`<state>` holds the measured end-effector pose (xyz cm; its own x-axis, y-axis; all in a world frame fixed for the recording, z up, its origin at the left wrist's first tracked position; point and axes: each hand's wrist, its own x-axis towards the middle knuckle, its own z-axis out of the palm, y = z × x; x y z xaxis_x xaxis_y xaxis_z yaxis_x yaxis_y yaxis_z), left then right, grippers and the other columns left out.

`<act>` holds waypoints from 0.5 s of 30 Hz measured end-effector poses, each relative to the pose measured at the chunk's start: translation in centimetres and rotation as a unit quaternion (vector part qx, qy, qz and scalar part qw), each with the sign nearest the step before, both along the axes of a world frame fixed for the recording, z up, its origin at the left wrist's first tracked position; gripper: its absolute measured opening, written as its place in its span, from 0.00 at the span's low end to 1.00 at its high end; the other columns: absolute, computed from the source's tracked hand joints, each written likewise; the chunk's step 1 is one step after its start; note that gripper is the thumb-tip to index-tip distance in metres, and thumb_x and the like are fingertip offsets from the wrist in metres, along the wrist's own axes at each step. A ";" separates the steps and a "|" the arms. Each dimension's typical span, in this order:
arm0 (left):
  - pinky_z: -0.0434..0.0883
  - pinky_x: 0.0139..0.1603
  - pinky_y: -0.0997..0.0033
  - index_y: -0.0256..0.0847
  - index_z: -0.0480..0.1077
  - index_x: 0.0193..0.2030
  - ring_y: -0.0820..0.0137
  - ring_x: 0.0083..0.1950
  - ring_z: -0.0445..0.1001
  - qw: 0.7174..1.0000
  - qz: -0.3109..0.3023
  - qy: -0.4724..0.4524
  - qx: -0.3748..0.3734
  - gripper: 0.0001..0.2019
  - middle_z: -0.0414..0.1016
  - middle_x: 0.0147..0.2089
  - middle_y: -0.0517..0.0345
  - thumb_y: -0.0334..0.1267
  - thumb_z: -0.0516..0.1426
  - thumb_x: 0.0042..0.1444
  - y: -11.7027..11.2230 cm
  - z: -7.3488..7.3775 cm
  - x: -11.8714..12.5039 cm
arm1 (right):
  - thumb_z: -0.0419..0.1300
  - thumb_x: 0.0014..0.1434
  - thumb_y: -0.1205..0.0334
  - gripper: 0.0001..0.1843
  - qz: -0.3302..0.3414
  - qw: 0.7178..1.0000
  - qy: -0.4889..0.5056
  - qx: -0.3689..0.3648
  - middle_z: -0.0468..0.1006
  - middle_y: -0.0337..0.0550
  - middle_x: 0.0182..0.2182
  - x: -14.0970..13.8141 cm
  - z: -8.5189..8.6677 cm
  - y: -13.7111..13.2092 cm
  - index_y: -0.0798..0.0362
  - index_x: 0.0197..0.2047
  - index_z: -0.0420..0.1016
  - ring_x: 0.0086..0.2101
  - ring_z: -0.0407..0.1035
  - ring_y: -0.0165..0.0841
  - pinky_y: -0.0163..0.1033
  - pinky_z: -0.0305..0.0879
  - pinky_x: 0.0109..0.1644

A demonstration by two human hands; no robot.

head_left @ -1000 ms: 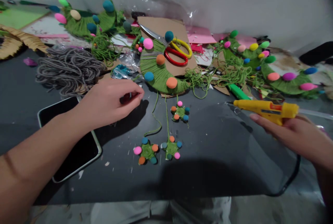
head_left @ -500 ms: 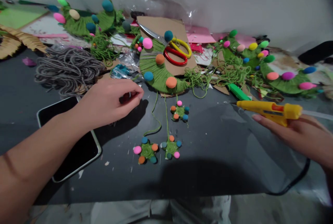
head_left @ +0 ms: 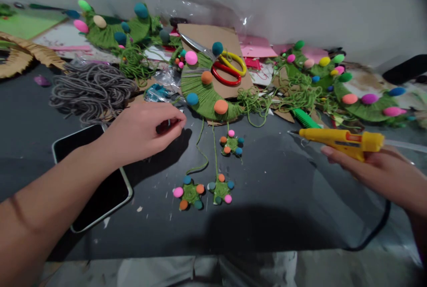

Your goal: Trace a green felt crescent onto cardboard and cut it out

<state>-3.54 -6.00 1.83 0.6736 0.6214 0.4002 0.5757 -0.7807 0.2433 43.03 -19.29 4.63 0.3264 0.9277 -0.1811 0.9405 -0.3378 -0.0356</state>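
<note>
My left hand (head_left: 140,131) hovers low over the dark table (head_left: 267,180), its fingers pinched on a small dark red thing I cannot name. My right hand (head_left: 380,173) grips a yellow glue gun (head_left: 336,138) at the right, nozzle pointing left. Between the hands lies a green yarn crescent (head_left: 203,89) studded with coloured pom-poms. Green strings run down from it to three small yarn stars (head_left: 203,189) with pom-pom tips.
A phone (head_left: 90,176) lies face up under my left forearm. A grey cord bundle (head_left: 90,89) sits behind it. Red and yellow scissors (head_left: 228,69) rest on cardboard. More green pom-pom crescents (head_left: 363,100) and loose yarn crowd the back. The glue gun's black cable (head_left: 373,229) trails off the front edge.
The glue gun and my right hand shifted slightly right, then back left. My left hand keeps its pinch in nearly the same place.
</note>
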 end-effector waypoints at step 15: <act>0.68 0.36 0.72 0.41 0.78 0.42 0.72 0.33 0.75 1.000 0.004 0.003 -0.002 0.08 0.82 0.36 0.60 0.36 0.57 0.67 0.0 -0.2 0.1 | 0.27 0.30 0.02 0.51 -0.088 0.991 -0.044 -0.090 0.65 0.56 0.14 -1.7 0.9 0.4 0.43 0.02 0.51 0.21 0.66 0.45 0.55 0.64 0.32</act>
